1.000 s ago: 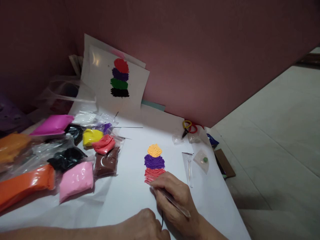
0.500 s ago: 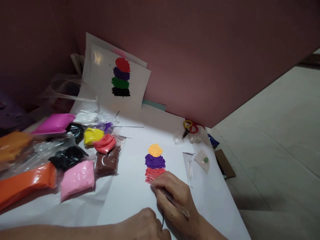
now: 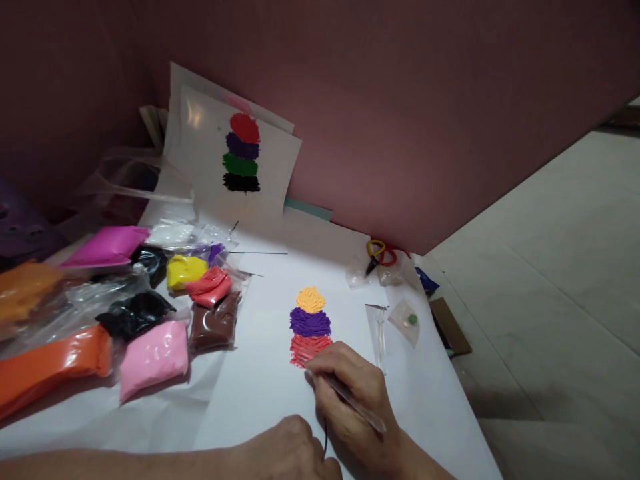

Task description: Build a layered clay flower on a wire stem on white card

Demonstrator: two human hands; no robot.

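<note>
My right hand [image 3: 350,393] pinches a clear plastic tool [image 3: 356,404], its fingertips at the lower right edge of a red textured clay band [image 3: 310,350]. Above that band are a purple one [image 3: 310,323] and a rounded yellow-orange one [image 3: 311,300], all on white paper [image 3: 260,387]. My left hand [image 3: 293,450] rests curled at the bottom of the view, left of my right hand; its fingertips are hidden. A thin dark line shows between the hands.
Bagged clay, including pink [image 3: 155,360], orange [image 3: 60,367] and brown [image 3: 215,323], lies on the left. A picture sheet [image 3: 200,147] leans at the back. Scissors [image 3: 377,253], a clear fork [image 3: 381,337] and a plastic piece with green clay [image 3: 411,319] are on the right.
My right hand and the clear tool have shifted slightly to the right along the red band. My left hand has hardly moved.
</note>
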